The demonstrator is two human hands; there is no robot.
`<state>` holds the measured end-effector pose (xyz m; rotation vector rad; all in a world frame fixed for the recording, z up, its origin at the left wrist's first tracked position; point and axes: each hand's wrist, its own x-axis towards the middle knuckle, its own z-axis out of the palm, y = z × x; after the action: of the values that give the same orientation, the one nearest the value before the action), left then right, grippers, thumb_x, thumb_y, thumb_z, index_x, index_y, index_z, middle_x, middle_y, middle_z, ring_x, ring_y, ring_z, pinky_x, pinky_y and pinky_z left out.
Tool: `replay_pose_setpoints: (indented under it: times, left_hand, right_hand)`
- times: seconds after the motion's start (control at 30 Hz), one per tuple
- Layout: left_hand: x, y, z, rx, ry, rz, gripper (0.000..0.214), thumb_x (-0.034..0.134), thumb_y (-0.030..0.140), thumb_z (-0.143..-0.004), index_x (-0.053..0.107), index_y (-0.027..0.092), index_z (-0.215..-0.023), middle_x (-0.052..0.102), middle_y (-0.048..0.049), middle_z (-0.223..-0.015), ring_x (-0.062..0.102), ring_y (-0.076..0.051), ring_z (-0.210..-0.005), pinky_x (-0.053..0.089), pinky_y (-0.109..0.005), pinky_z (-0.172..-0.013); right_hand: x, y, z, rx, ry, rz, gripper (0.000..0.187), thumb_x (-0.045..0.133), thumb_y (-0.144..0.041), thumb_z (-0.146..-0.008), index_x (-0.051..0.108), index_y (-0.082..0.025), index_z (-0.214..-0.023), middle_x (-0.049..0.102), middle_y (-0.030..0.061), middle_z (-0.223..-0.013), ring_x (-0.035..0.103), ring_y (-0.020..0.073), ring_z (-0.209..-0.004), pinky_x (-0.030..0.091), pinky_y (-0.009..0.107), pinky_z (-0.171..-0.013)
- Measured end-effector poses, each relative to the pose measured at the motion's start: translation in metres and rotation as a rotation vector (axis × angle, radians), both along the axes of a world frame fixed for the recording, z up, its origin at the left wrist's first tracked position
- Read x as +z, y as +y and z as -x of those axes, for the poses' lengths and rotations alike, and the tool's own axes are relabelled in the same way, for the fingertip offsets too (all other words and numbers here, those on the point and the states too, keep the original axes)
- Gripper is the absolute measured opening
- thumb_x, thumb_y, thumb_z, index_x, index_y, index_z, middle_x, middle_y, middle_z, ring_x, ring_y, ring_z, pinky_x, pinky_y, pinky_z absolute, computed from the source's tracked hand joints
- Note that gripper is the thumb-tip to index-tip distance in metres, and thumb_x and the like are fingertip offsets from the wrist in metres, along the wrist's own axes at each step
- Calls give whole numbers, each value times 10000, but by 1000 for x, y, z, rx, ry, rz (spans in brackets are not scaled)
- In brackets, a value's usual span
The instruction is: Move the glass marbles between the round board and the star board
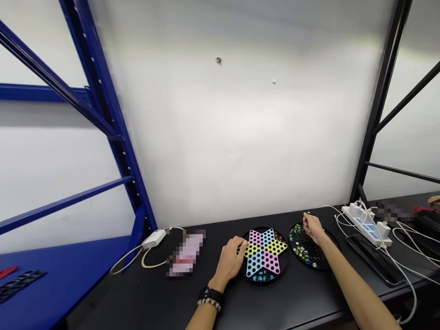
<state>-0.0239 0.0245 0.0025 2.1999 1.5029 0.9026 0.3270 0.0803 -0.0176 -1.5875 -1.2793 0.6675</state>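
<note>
A Chinese checkers board (262, 247) lies on the black table, a star of pink, blue and yellow points with dark holes set in a round black base. At its left rim is my left hand (232, 257), its fingers curled against the edge; a dark band and a beaded bracelet circle the wrist. My right hand (312, 227) is closed above the far part of a round black tray (318, 265). Anything between those fingers is too small to make out. Coloured glass marbles (301, 252) lie along the tray's left side.
Right of the tray are a dark phone-like slab (374, 260) and a white power strip (367, 227) with trailing cables. On the left lie a white adapter (154, 239) and a blurred pink item (188, 254). A blue rack post (117, 119) rises beside the white wall. Another person's hand (433, 200) shows far right.
</note>
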Motion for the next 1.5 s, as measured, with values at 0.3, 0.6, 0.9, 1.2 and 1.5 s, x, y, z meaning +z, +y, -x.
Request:
replay_pose_setpoints:
  times: [0.3,0.6,0.9,1.2,1.5]
  left_hand:
    - [-1,0,0,1,14,-9,394,305,440,-985,637,249,-890,675,-30,-961,606,-211,-927,450,-346,-861]
    - [0,0,1,2,13,-15,423,292,474,-981,629,243,-873,670,-35,-934,610,-212,-891,458,-351,-860]
    - [2,0,-2,-10,16,-3,415,289,465,-983,626,245,-882,672,-37,-960,601,-218,-927,440,-363,-868]
    - [0,0,-1,-15,7,-3,422,292,470,-981,634,248,-869,677,-31,-950,614,-208,-912,455,-343,-878]
    - [1,0,-3,-21,-5,24,399,298,456,-978,630,252,-894,669,-35,-984,600,-218,-956,446,-360,-906]
  right_hand:
    - [5,-17,44,113,-695,240,253,492,-379,-933,644,-183,-885,674,160,-1040,639,289,-1021,417,357,-853]
    - [2,-13,48,182,-489,218,173,578,-313,-884,570,-177,-776,669,119,-894,644,249,-915,444,314,-756]
    - [20,-34,36,334,1117,93,306,416,-456,-929,481,-200,-772,521,5,-626,345,72,-404,210,153,-330]
    - [33,-58,67,289,1469,313,416,300,-453,-963,568,-135,-972,681,193,-952,573,120,-556,320,156,-344]
    - [11,-71,24,226,671,178,477,532,-615,-849,390,-229,-609,242,-119,-397,135,49,-320,96,195,-346]
